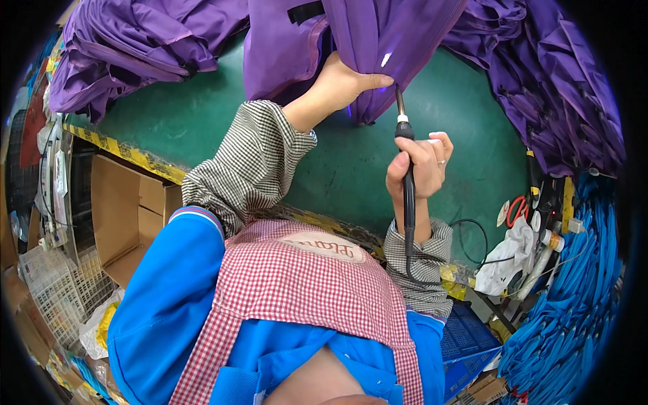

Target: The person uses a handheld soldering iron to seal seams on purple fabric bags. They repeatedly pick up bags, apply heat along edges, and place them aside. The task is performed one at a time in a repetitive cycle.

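Observation:
In my right hand (420, 165) is a corded soldering iron (408, 196) with a black handle, gripped like a pen. Its metal tip meets the edge of a purple fabric piece (361, 40). My left hand (337, 84) holds that piece, thumb on top near the tip and the other fingers hidden behind the cloth. A small bright patch shows on the fabric by my thumb, and a bluish glow shows beside the piece. A black strap (306, 12) is attached at its far part.
Purple fabric heaps lie on the green table (351, 175) at far left (135, 47) and far right (560, 81). Red-handled scissors (517, 210) and a white cloth (506, 260) are at right, near hanging blue straps (567, 290). A cardboard box (121, 216) stands left; a blue crate (466, 344) sits below right.

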`<state>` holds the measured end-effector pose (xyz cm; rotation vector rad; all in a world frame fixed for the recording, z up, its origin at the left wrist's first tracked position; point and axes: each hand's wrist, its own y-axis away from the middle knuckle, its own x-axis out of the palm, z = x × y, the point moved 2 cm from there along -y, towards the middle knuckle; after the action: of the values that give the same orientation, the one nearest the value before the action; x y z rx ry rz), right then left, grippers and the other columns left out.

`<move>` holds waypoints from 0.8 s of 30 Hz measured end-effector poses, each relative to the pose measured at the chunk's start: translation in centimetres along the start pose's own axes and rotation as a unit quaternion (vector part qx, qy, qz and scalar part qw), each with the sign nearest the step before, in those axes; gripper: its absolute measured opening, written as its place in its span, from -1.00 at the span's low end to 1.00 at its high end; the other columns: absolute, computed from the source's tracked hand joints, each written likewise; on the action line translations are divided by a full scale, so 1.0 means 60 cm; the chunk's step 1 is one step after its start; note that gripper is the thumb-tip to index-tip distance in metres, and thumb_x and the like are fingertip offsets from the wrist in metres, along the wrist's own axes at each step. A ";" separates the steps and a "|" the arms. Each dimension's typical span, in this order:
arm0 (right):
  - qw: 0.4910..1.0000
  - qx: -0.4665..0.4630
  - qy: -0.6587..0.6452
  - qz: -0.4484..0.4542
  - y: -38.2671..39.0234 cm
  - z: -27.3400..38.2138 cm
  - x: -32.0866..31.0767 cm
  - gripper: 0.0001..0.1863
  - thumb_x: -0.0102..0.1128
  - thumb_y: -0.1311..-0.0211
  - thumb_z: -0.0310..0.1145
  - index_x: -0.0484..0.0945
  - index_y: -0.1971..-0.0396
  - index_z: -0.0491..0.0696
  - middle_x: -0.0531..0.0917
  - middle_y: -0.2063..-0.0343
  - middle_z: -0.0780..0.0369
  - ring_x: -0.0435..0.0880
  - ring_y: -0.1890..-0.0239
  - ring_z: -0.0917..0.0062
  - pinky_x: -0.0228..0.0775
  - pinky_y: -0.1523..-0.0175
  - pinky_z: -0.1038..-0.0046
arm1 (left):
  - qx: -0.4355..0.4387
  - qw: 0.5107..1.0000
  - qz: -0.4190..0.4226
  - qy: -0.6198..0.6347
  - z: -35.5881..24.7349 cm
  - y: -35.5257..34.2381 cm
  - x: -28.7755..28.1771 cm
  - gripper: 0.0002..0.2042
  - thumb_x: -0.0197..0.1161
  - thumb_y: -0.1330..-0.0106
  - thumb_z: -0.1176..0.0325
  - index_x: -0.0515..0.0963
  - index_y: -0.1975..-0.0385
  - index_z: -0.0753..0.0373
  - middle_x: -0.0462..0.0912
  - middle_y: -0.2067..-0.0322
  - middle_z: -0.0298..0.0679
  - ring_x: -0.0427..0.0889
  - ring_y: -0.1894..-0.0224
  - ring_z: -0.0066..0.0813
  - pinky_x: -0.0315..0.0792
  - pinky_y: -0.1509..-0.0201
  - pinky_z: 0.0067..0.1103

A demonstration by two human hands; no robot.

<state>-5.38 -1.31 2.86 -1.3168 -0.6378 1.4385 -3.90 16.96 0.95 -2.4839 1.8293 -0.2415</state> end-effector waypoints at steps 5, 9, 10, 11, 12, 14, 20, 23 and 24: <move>0.998 -0.017 -0.052 -0.011 -0.038 0.020 -0.046 -0.82 -0.03 -0.32 -0.37 0.49 0.28 -0.16 0.49 0.63 0.22 0.45 0.55 0.53 0.40 0.02 0.31 | -0.064 0.995 0.026 -0.077 -0.028 0.005 -0.015 -0.55 0.38 -0.17 0.31 0.44 0.01 0.39 0.58 0.14 -0.23 0.55 0.08 -0.48 0.44 -0.04 -0.54; 0.926 0.337 -0.168 -0.026 0.001 -0.030 0.027 -0.53 0.07 -0.30 -0.52 0.25 -0.20 -0.21 0.58 0.09 0.05 0.59 0.03 0.37 0.38 -0.13 0.38 | 0.045 0.998 0.038 0.035 -0.044 -0.001 -0.034 -0.58 0.26 -0.27 0.37 0.36 -0.08 0.38 0.55 0.05 -0.20 0.52 0.01 -0.49 0.42 -0.09 -0.54; 0.819 0.423 -0.376 -0.092 0.008 -0.032 0.064 -0.31 0.19 -0.20 -0.57 0.09 -0.30 -0.19 0.43 -0.11 0.07 0.46 -0.12 0.41 0.30 -0.19 0.44 | 0.057 0.995 0.032 0.079 -0.034 -0.001 -0.025 -0.59 0.26 -0.26 0.40 0.37 -0.06 0.38 0.56 0.08 -0.20 0.54 0.04 -0.50 0.44 -0.07 -0.54; 0.842 0.403 -0.350 -0.079 0.012 -0.031 0.082 -0.23 0.29 -0.12 -0.56 0.08 -0.30 -0.17 0.41 -0.11 0.10 0.45 -0.11 0.43 0.29 -0.19 0.47 | 0.073 0.990 0.025 0.121 -0.028 -0.006 -0.010 -0.61 0.26 -0.25 0.44 0.37 -0.05 0.38 0.58 0.10 -0.19 0.56 0.06 -0.50 0.46 -0.05 -0.55; 0.864 0.381 -0.323 -0.068 0.012 -0.031 0.102 -0.15 0.38 -0.03 -0.55 0.08 -0.30 -0.16 0.39 -0.10 0.13 0.44 -0.10 0.46 0.28 -0.19 0.50 | 0.064 0.989 0.019 0.133 -0.027 -0.008 -0.004 -0.60 0.30 -0.20 0.49 0.39 -0.03 0.38 0.60 0.15 -0.19 0.59 0.13 -0.48 0.49 0.00 -0.54; 0.865 0.378 -0.305 -0.127 0.005 -0.032 0.118 -0.18 0.43 0.00 -0.53 0.14 -0.25 -0.15 0.47 0.03 0.17 0.48 0.00 0.50 0.32 -0.13 0.54 | 0.078 0.992 0.002 0.102 -0.036 -0.009 -0.012 -0.59 0.35 -0.14 0.49 0.43 0.01 0.39 0.62 0.16 -0.19 0.60 0.13 -0.48 0.50 0.01 -0.53; 0.800 0.430 -0.364 -0.207 0.007 -0.034 0.123 -0.42 0.37 -0.05 -0.56 0.24 -0.04 -0.18 0.54 0.22 0.23 0.54 0.16 0.56 0.37 -0.03 0.53 | 0.051 0.997 -0.041 0.031 -0.055 -0.006 -0.021 -0.54 0.50 0.07 0.44 0.54 0.13 0.41 0.65 0.20 -0.17 0.62 0.16 -0.46 0.51 0.04 -0.58; 0.819 0.440 -0.301 -0.211 0.000 -0.030 0.122 -0.42 0.34 -0.06 -0.58 0.22 -0.05 -0.18 0.54 0.25 0.23 0.54 0.19 0.57 0.37 0.00 0.54 | 0.057 0.997 -0.041 -0.018 -0.050 -0.002 -0.009 -0.56 0.49 0.08 0.44 0.54 0.15 0.41 0.66 0.24 -0.18 0.63 0.19 -0.46 0.51 0.06 -0.58; 0.823 0.437 -0.297 -0.209 0.001 -0.031 0.121 -0.43 0.33 -0.07 -0.58 0.23 -0.04 -0.18 0.55 0.26 0.24 0.54 0.18 0.57 0.37 0.01 0.54 | 0.055 0.997 -0.044 -0.023 -0.051 0.000 -0.004 -0.58 0.48 0.07 0.44 0.55 0.17 0.40 0.66 0.25 -0.18 0.63 0.19 -0.46 0.51 0.07 -0.58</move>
<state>-2.65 4.82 -0.41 0.0186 -0.4989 1.4721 -4.41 17.37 3.93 -2.4768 1.6440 -0.2770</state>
